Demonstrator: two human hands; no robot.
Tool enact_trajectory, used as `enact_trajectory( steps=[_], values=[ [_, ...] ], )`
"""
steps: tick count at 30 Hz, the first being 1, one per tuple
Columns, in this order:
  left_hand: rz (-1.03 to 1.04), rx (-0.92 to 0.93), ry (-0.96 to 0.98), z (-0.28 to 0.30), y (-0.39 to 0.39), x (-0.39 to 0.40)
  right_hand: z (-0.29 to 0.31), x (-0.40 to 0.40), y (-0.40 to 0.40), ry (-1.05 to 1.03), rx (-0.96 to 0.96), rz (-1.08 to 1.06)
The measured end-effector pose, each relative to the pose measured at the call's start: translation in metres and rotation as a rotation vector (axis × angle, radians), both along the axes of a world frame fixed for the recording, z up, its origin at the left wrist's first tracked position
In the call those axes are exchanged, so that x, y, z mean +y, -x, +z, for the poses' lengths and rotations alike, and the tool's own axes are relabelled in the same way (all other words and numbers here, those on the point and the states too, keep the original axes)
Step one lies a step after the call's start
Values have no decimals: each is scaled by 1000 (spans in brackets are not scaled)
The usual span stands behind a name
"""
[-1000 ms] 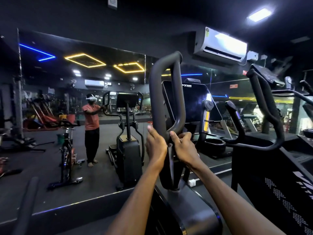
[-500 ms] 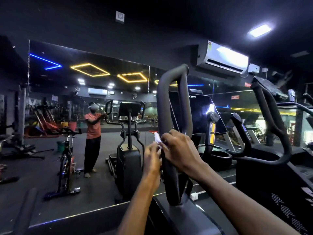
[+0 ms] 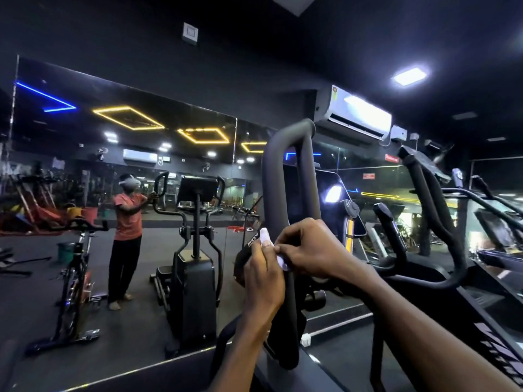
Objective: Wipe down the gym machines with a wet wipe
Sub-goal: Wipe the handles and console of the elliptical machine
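Note:
A black looped handle (image 3: 285,171) of an elliptical machine rises in front of me. My left hand (image 3: 261,274) and my right hand (image 3: 307,247) meet at its lower part, just left of the bar. Between their fingers is a small white wet wipe (image 3: 266,239), pinched by both hands; most of it is hidden by the fingers. My right hand lies across the front of the handle. The machine's dark console (image 3: 331,199) sits behind the handle.
A wall mirror (image 3: 127,193) ahead reflects a person, a spin bike (image 3: 76,267) and an elliptical (image 3: 195,250). Another machine with curved black handles (image 3: 433,222) stands close on the right. A white air conditioner (image 3: 353,114) hangs on the wall above.
Both hands let go of the handle's base and came together higher up; the white wipe now shows between the fingers. The camera tilted upward.

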State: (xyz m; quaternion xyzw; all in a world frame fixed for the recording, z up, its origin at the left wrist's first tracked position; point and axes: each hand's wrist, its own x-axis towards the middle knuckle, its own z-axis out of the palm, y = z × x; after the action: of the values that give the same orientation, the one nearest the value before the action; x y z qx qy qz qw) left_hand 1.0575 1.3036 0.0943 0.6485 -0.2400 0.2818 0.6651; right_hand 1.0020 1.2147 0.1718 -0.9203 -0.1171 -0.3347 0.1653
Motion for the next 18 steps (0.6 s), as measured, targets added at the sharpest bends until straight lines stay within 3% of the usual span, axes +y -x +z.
enact_trajectory(
  steps=[7,10,13,18],
  values=[
    [44,-10,-48,-25,4,-4,11,-14,-9,-155,-143,-58],
    [30,156,-89,-3,-5,-12,13,-20,-22,-221,-194,-116],
    [-88,233,89,30,-14,-13,16,-24,-35,-284,-264,-155],
    [-217,326,146,7,9,-4,10,-40,-49,-87,-422,-372]
  ],
)
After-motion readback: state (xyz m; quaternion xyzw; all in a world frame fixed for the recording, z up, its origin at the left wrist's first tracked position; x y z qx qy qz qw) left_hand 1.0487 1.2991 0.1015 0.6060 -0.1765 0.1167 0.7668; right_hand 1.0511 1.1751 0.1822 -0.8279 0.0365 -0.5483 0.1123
